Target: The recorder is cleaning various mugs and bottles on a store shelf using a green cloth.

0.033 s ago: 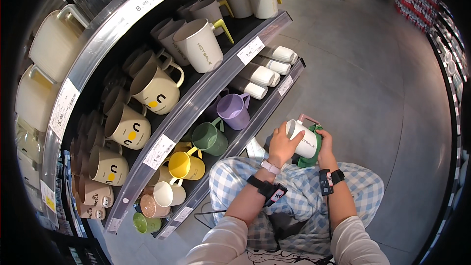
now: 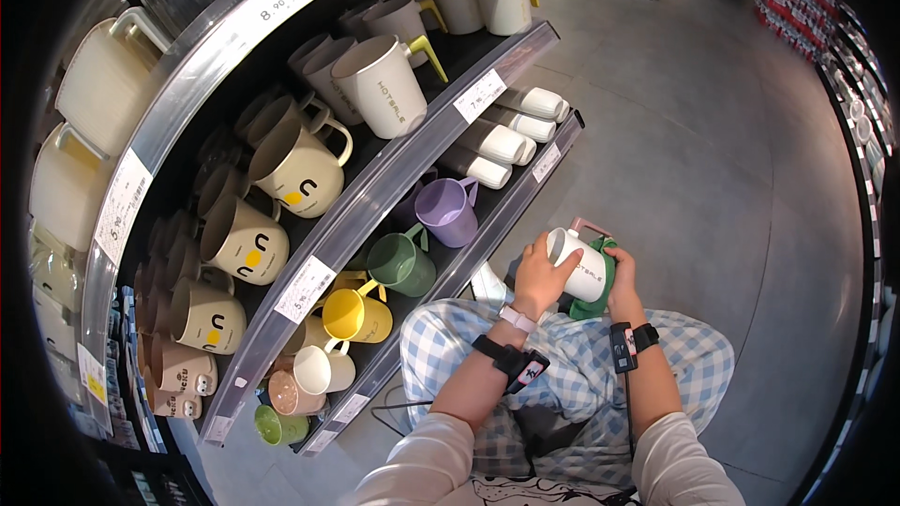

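I hold a white mug (image 2: 586, 267) with a pink handle on its side above my lap, its opening turned toward the shelves. My left hand (image 2: 537, 274) grips its rim end. My right hand (image 2: 624, 274) wraps the other end, where a green mug (image 2: 592, 305) sits against the white mug's base and underside. I cannot tell whether the white mug is nested in the green one. Both wrists wear dark bands. My knees in blue-and-white checked trousers (image 2: 562, 365) are below the mugs.
Curved shelves (image 2: 375, 197) fill the left, with price tags on their edges. They carry cream face-print mugs (image 2: 300, 169), a tall cream mug (image 2: 384, 84), a purple mug (image 2: 448, 211), a green mug (image 2: 401, 262), a yellow mug (image 2: 356, 314) and white lying cups (image 2: 502, 136). Grey floor (image 2: 712, 150) lies to the right.
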Motion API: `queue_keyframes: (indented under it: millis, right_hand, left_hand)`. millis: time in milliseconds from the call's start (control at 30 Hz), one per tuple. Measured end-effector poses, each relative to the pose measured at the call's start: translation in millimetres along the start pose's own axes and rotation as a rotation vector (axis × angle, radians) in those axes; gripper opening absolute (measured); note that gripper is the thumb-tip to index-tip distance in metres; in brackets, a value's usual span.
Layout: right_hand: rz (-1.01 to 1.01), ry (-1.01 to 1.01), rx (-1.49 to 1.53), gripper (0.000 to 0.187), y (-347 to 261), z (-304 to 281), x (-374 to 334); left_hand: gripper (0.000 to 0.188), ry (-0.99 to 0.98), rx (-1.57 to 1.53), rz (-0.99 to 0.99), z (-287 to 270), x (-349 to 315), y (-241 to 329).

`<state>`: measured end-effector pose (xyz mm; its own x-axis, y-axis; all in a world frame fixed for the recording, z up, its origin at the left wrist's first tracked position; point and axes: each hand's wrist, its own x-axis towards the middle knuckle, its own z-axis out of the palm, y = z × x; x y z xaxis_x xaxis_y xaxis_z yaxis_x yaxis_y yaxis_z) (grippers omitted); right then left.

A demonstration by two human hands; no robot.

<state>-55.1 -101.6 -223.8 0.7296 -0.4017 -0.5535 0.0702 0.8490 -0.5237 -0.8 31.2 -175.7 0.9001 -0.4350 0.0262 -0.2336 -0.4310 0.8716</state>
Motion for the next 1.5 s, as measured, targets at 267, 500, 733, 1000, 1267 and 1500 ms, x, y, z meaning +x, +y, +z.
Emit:
queue_keyframes:
  millis: [267,500,733,1000,1267,1500]
  right_hand:
    - [-0.018,-0.007,0.011,0.024,-2,-3,2]
    - [-0.028,-0.012,0.013,0.023,0,-1,1]
    - [-0.020,-0.008,0.033,0.021,1,-5,5]
    - [-0.006,0.020,0.033,0.017,0,-2,4]
    - [-0.003,0.025,0.029,0.018,1,0,2]
    - [-0.016,0.007,0.019,0.018,1,-1,3]
  left_hand:
    - [0.061,0.007,-0.022,-0.021,3,2,-1]
    - [0.062,-0.003,0.001,-0.027,5,3,-7]
    - [0.062,0.005,0.016,-0.026,4,2,-3]
    - [0.061,0.006,0.022,-0.021,3,3,-3]
    - [0.063,0.011,0.018,-0.027,5,4,-7]
    - [0.063,0.007,0.017,-0.025,5,4,-7]
